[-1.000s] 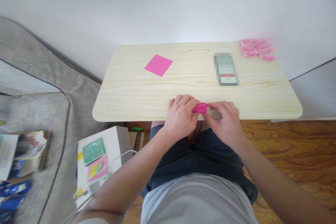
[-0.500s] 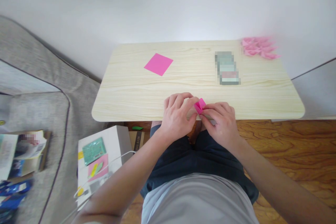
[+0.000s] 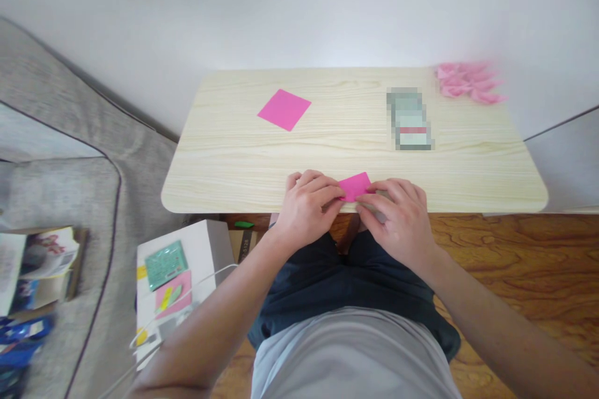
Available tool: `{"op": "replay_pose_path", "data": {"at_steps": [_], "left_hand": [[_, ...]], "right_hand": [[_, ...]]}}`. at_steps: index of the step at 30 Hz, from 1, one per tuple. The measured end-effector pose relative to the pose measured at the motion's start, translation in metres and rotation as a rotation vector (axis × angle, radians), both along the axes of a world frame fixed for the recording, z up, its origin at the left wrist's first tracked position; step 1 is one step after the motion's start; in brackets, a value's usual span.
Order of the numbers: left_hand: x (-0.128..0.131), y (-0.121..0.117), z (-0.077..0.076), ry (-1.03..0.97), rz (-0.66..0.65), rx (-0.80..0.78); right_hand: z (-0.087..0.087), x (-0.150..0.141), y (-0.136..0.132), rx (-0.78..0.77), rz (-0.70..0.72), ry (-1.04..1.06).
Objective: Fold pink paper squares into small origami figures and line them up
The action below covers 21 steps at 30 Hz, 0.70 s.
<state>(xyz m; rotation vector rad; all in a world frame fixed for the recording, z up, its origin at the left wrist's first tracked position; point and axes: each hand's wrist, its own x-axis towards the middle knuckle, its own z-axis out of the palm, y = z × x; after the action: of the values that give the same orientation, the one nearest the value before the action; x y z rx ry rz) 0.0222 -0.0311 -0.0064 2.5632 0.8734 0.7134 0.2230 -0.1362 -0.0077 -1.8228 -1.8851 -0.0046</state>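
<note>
Between both pinching hands (image 3: 309, 207) (image 3: 397, 215), folded paper (image 3: 355, 186) (bright pink, flat-faced, slightly tilted).

Left hand (image 3: 307, 209), palm down, fingers curled; right hand (image 3: 397, 218), thumb beneath bent fingers; bare forearms reaching forward, converging, wrists nearly straight

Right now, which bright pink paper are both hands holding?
The piece at the table's near edge, between left hand and right hand; the square sheet lies apart, untouched.

The person is wearing a plain light grey top (image 3: 350, 355) and dark navy shorts (image 3: 346, 280), both hands showing bare.
</note>
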Motion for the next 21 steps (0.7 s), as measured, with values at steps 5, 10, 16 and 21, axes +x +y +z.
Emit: {"op": "replay_pose_path", "data": {"at_steps": [5,10,16,21], "left_hand": [[0.0069,-0.0028,0.0002,0.013,-0.013,0.009],[0.0074,-0.0043,0.002,0.027,0.019,-0.044],[0.0037,-0.0012,0.004,0.036,0.083,-0.105],[0.005,-0.0034,0.0049,0.025,0.119,-0.123]], "right_hand": [[-0.0015,-0.0049,0.0021,0.031,-0.049,0.011],[-0.0057,-0.0029,0.0042,0.044,-0.033,0.08],[-0.0066,-0.0036,0.0062,0.019,-0.075,0.105],[-0.0049,-0.01,0.0089,-0.014,-0.129,0.071]]}}
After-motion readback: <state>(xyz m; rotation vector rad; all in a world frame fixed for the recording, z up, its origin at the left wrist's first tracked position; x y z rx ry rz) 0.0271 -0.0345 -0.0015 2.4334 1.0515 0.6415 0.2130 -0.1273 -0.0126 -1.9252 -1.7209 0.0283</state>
